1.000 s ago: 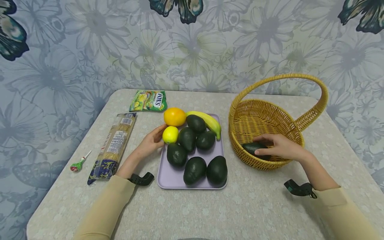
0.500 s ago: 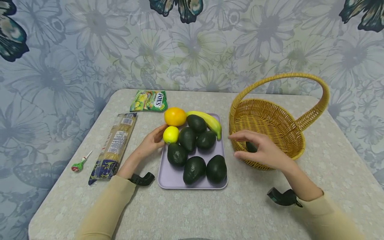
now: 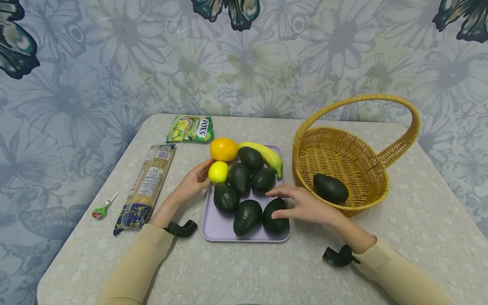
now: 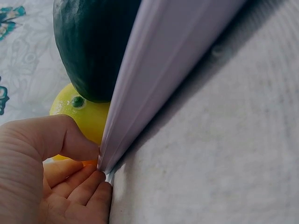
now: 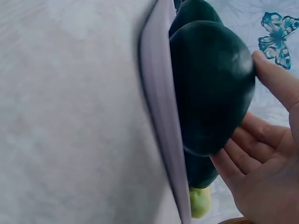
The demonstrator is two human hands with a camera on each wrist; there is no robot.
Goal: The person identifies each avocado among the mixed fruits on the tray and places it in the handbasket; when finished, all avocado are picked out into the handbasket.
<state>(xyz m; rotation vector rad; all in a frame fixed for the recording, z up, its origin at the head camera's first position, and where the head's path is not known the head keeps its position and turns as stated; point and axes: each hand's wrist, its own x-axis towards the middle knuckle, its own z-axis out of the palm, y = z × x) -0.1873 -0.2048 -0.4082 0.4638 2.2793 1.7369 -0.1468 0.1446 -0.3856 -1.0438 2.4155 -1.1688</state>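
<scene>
My left hand (image 3: pixel 193 182) holds the left rim of a lilac tray (image 3: pixel 218 226); in the left wrist view the thumb (image 4: pixel 81 142) and curled fingers meet at that rim, beside the lemon (image 3: pixel 218 172). Several dark green avocados lie on the tray, with an orange (image 3: pixel 223 149) and a banana (image 3: pixel 268 156) at its far end. Over the tray's near right corner, my right hand (image 3: pixel 305 205) spreads its thumb and fingers around an avocado (image 3: pixel 274 220). In the right wrist view this avocado (image 5: pixel 210 88) sits between thumb and fingers, without a firm grip showing. Another avocado (image 3: pixel 330 188) lies in the wicker basket (image 3: pixel 343 148).
The basket's tall arched handle (image 3: pixel 366 98) stands up at the right. To the left lie a pack of spaghetti (image 3: pixel 146 190) and a lollipop (image 3: pixel 101 212). A green candy bag (image 3: pixel 190 128) lies behind the tray, near the table's back edge by the wall.
My right hand has let go of the avocado in the basket and moved left to the avocado at the tray's near right corner. The left hand has stayed at the tray's rim.
</scene>
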